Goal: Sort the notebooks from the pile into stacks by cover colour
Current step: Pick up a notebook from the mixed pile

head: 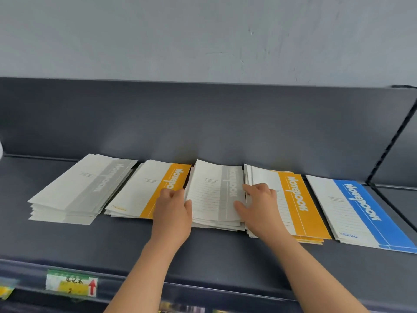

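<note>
Item: middle pile (pixel 214 195) of notebooks, its top cover showing a grey band, is lying on the dark shelf (pixel 67 240) directly between the two sets of fingers.

Left hand (pixel 172 211) is gripping the pile's left edge. The thumb is lying on the top cover and the fingers (pixel 169 193) are curling against the side.

Right hand (pixel 259 206) is gripping the right edge. The thumb is pressing on the grey band and the fingers (pixel 259 188) are bending down at the seam with the neighbouring stack. Whether they are reaching underneath cannot be told.

Orange stack (pixel 153 190) is sitting just outside the left fingers, its near corner passing under that hand.

Grey stack (pixel 83 188) is lying farther out on the same side, slightly fanned.

Second orange stack (pixel 300 204) is sitting just outside the right fingers, partly covered by that hand.

Blue notebook (pixel 361 211) is lying beyond it, apart from both hands.

Price label (pixel 71 284) is hanging on the shelf's front rail, nearer the person than the left fingers.
</note>
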The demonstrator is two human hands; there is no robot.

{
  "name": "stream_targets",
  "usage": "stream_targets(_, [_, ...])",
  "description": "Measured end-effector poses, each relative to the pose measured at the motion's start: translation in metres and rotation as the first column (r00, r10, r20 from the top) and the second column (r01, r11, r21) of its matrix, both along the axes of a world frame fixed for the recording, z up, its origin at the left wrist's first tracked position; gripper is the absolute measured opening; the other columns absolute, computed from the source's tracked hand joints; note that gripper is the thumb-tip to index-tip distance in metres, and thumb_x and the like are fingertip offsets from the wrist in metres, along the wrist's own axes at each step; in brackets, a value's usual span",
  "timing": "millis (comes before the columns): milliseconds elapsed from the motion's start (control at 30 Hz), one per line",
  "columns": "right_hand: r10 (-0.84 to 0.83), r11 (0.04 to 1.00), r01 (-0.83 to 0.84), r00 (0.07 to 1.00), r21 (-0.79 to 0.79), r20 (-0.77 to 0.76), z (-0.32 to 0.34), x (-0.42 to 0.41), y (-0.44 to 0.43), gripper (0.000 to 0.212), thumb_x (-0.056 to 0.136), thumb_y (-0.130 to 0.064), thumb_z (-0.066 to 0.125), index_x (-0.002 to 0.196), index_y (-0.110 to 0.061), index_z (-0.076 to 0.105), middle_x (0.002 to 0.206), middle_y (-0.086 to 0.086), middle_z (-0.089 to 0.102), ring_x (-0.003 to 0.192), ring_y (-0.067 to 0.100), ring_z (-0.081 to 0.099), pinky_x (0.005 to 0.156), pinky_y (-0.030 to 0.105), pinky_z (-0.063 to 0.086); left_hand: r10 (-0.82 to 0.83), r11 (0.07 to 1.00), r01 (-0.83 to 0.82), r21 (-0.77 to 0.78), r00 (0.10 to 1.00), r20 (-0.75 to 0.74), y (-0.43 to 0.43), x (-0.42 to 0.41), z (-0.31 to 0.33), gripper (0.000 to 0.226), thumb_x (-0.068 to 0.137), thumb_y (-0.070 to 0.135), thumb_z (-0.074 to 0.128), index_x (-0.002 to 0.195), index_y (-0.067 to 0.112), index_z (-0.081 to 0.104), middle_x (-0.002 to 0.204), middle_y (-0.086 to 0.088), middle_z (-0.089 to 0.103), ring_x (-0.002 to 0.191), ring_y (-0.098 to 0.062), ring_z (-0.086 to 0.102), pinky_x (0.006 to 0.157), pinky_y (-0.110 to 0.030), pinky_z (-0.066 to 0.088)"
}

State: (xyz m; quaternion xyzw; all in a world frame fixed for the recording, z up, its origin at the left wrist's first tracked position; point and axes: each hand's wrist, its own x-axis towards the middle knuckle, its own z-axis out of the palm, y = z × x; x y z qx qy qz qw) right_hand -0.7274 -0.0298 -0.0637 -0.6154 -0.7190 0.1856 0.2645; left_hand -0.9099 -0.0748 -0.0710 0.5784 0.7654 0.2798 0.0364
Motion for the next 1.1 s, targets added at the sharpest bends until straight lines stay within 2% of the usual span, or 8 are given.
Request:
stream_targets(200, [0.003,0.999,-0.003,1.0,0.044,0.013,0.008,0.006,-0.001,0.049,0.091,-0.031,0.055,0.137,-0.019,0.046,0.134,0.001,0.046,0.123,0.021,0.035,0.102,0.029,0.031,-0.001,0.998,0.009,0.064,0.993,-0.122,0.0,0.003,0.014,0.028,0.099,0.029,0.04,0.12,0.017,0.054,0.12,-0.003,0.053,0.102,-0.02,0.045,0.082,-0.027,0.039])
stream_targets(400, [-0.024,0.987,0.005,0.993,0.16,0.119,0.017,0.035,-0.01,0.042,0.094,-0.03,0.051,0.134,-0.017,0.051,0.137,0.0,0.051,0.123,0.02,0.047,0.105,0.034,0.037,-0.129,0.975,0.141,0.172,0.989,-0.074,-0.002,0.029,0.034,0.037,0.098,0.027,0.043,0.131,0.016,0.054,0.128,-0.001,0.056,0.117,-0.02,0.046,0.095,-0.03,0.039])
stream_targets(533, [-0.079,0.977,0.037,0.977,0.21,0.197,0.018,0.066,-0.019,0.04,0.095,-0.029,0.05,0.133,-0.015,0.052,0.135,-0.002,0.054,0.124,0.021,0.046,0.104,0.027,0.033,-0.225,0.948,0.232,0.22,0.973,-0.055,-0.001,0.062,0.039,0.031,0.096,0.021,0.049,0.123,0.012,0.061,0.118,-0.003,0.063,0.11,-0.021,0.052,0.089,-0.03,0.042])
stream_targets(633, [-0.12,0.972,0.069,0.967,0.223,0.224,0.021,0.096,-0.024,0.036,0.095,-0.028,0.049,0.127,-0.013,0.057,0.126,-0.001,0.06,0.116,0.024,0.051,0.106,0.03,0.032,-0.276,0.933,0.282,0.225,0.959,-0.06,0.0,0.093,0.041,0.03,0.096,0.023,0.047,0.121,0.014,0.062,0.117,-0.001,0.063,0.109,-0.02,0.052,0.089,-0.029,0.044])
stream_targets(767, [-0.141,0.971,0.09,0.965,0.222,0.222,0.024,0.145,-0.031,0.031,0.095,-0.028,0.048,0.12,-0.012,0.06,0.118,0.001,0.064,0.111,0.021,0.055,0.115,0.031,0.024,-0.309,0.925,0.312,0.215,0.95,-0.049,0.001,0.146,0.042,0.037,0.099,0.03,0.042,0.133,0.021,0.054,0.131,0.006,0.055,0.121,-0.013,0.046,0.097,-0.025,0.04])
stream_targets(867, [-0.157,0.968,0.104,0.961,0.229,0.228,0.025,0.191,-0.035,0.033,0.095,-0.024,0.049,0.122,-0.009,0.06,0.119,0.002,0.064,0.112,0.023,0.055,0.112,0.028,0.023,-0.329,0.921,0.328,0.211,0.944,-0.031,0.005,0.191,0.04,0.031,0.097,0.026,0.047,0.123,0.017,0.061,0.121,0.001,0.061,0.113,-0.019,0.051,0.092,-0.03,0.043])
stream_targets(933, [-0.154,0.968,0.097,0.958,0.231,0.242,0.023,0.225,-0.034,0.029,0.094,-0.023,0.05,0.114,-0.006,0.063,0.11,0.003,0.067,0.103,0.025,0.059,0.109,0.029,0.027,-0.329,0.918,0.33,0.22,0.943,-0.041,0.008,0.223,0.037,0.025,0.095,0.022,0.05,0.112,0.013,0.066,0.108,-0.002,0.065,0.102,-0.024,0.054,0.085,-0.033,0.044])
stream_targets(1100, [-0.16,0.968,0.098,0.95,0.232,0.269,0.023,0.31,-0.03,0.029,0.093,-0.023,0.049,0.112,-0.007,0.063,0.109,0.003,0.067,0.102,0.022,0.06,0.113,0.03,0.02,-0.315,0.92,0.321,0.223,0.947,-0.062,0.011,0.303,0.037,0.032,0.096,0.027,0.048,0.123,0.017,0.062,0.118,0.0,0.062,0.108,-0.018,0.051,0.09,-0.028,0.041])
